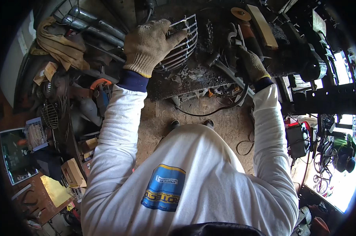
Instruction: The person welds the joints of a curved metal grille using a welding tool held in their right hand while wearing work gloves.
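The desk has a dark, stained top. Its near edge borders a bare brown floor, providing open room ahead of the person. Metal pipes bound the far left; an angle grinder and wooden bar bound the far right. Gloved left hand: grasps the curved wire grille above the desk, palm down. Gloved right hand: closed around a metal tool.

Wire grate partly hidden by left grip.
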`<state>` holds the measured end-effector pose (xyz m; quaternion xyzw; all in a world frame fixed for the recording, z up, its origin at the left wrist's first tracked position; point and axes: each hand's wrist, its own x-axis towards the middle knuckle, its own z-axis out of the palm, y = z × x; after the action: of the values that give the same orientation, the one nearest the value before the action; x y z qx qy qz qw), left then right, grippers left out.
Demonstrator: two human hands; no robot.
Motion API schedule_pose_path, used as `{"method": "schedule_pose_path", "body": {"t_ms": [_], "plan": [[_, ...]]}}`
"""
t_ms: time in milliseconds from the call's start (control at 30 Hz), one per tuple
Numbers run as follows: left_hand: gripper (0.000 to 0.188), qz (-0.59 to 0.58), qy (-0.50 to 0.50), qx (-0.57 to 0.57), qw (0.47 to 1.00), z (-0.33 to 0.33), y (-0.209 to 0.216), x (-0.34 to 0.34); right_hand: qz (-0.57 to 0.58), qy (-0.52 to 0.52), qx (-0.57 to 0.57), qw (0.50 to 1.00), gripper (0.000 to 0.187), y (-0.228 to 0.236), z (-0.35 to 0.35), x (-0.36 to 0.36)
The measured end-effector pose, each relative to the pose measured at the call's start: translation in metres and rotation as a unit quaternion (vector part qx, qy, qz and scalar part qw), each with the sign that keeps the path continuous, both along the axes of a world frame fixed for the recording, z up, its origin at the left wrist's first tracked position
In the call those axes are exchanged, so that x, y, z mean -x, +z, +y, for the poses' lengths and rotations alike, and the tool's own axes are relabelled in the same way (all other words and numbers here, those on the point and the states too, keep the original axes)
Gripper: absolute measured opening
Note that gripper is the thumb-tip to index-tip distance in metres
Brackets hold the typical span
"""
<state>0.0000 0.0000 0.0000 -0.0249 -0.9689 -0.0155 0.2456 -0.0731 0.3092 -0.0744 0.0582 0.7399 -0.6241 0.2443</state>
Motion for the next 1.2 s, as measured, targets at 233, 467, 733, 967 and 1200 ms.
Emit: {"method": "schedule_pose_path", "body": {"t_ms": [233, 467, 733, 967, 1200], "plan": [[0.057, 0.047, -0.017, -0.012, 0.999, -0.001, -0.007, 0.004, 0.007, -0.029, 0.040, 0.999, 0.034, -0.008, 0.004, -0.003], [0.053, 0.056, -0.046, -0.042, 0.997, -0.007, -0.012, 0.008, 0.006, -0.054, 0.042, 0.998, 0.036, -0.009, -0.001, -0.003], [0.053, 0.063, -0.024, -0.019, 0.998, -0.002, -0.007, 0.004, 0.039, -0.003, 0.010, 0.999, 0.036, -0.026, 0.009, 0.012], [0.056, 0.074, -0.040, -0.015, 0.996, -0.011, -0.016, 0.008, 0.069, -0.036, 0.018, 0.997, 0.035, 0.002, -0.005, 0.004], [0.058, 0.038, -0.007, -0.026, 0.999, -0.001, -0.003, 0.002, 0.055, -0.019, -0.010, 0.998, 0.037, -0.017, 0.000, 0.006]]}}
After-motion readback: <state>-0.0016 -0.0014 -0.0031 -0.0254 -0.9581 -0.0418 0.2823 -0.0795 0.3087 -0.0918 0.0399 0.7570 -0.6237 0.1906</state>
